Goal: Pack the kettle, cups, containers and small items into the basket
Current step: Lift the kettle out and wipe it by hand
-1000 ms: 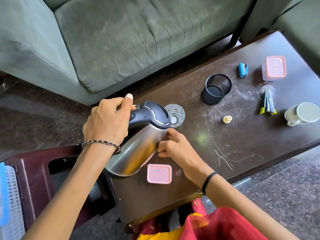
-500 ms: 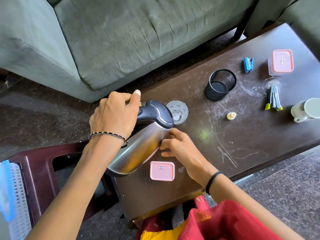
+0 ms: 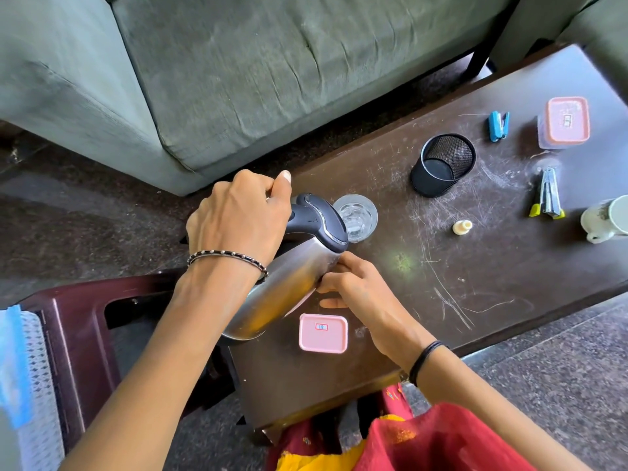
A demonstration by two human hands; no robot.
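The left hand [image 3: 238, 222] is wrapped closed round the black handle of the steel kettle [image 3: 285, 283], and the right hand [image 3: 353, 287] presses its fingers [image 3: 331, 278] against the kettle's side just under the lid. The kettle is tilted, top leaning away from the person, its base at the near left corner of the desk [image 3: 475, 266]; whether the base touches the wood or is just clear of it I cannot tell. Compared with the earlier frames, very little about the grip differs: both hands sit in the same places on the kettle and the tilt looks the same. What shifts is mostly the view, which has swung so the desk items sit further right, and the kettle appears a touch further in over the desk corner beside the clear glass [image 3: 355, 217]. My reading is that the kettle is in hand but not yet on its way; the packing has barely started.

Everything else is unpacked on the desk: the near pink-lidded container [image 3: 323, 333] just beside the kettle's base, the mesh pen cup [image 3: 441, 164], blue stapler [image 3: 498, 125], far pink-lidded container [image 3: 565, 122], a metal clip tool [image 3: 547, 198], a small cream cap [image 3: 462, 227] and the white cup [image 3: 606, 219] at the right edge. At the left border a white and blue perforated thing [image 3: 20, 368] (possibly the basket, mostly out of view) sits past a maroon plastic stool [image 3: 81, 321]
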